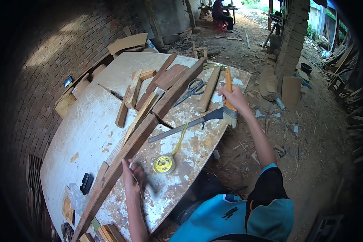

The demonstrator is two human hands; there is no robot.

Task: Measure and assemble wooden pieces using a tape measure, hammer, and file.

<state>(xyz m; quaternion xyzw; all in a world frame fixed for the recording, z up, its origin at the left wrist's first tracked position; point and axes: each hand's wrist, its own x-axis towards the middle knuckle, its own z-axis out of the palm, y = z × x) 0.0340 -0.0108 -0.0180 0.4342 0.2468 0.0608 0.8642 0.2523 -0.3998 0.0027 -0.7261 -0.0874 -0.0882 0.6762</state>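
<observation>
My right hand [234,97] is closed around a wide paintbrush [228,82] with an orange handle, its pale bristles hanging down past the table's right edge. My left hand [134,174] is beside a long wooden beam [113,173], fingers curled. A small pale bit shows at its fingertips, too small to name. Another long beam [181,86] lies end to end with the first. To the right of my left hand lies a yellow tape measure [164,163], its tape partly out. A long-bladed tool with a dark handle [185,128] lies between the hands.
Scissors [192,89] and a wooden bar [209,88] lie toward the table's far right. Several wood pieces [134,90] rest beyond the beams. A black case [86,183] and a plastic bag [77,197] are at left. Far off, a person [222,12] sits on a red stool.
</observation>
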